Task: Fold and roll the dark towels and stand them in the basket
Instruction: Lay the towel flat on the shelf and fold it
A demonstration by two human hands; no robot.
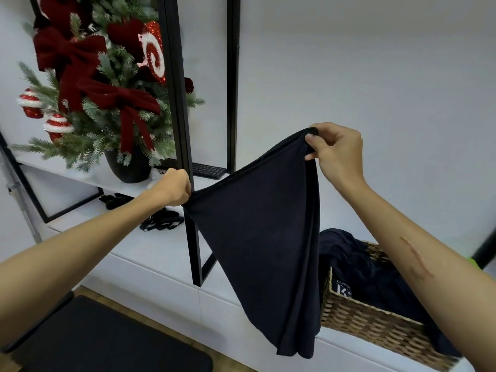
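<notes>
A dark navy towel (263,237) hangs in the air in front of me, stretched between both hands. My left hand (174,187) grips one top corner in a closed fist. My right hand (335,149) pinches the other top corner higher up, between thumb and fingers. The towel's lower end droops to a point over the white bench edge. At the lower right stands a woven wicker basket (370,326) holding more crumpled dark towels (375,269), one with white lettering. My right forearm hides part of the basket.
A white bench (161,253) runs under the towel. Black metal frame posts (177,103) rise from it. A decorated Christmas tree in a dark pot (128,165) stands at the left. Black straps (161,222) and a keyboard (209,170) lie on the surfaces. A black mat (107,342) covers the floor.
</notes>
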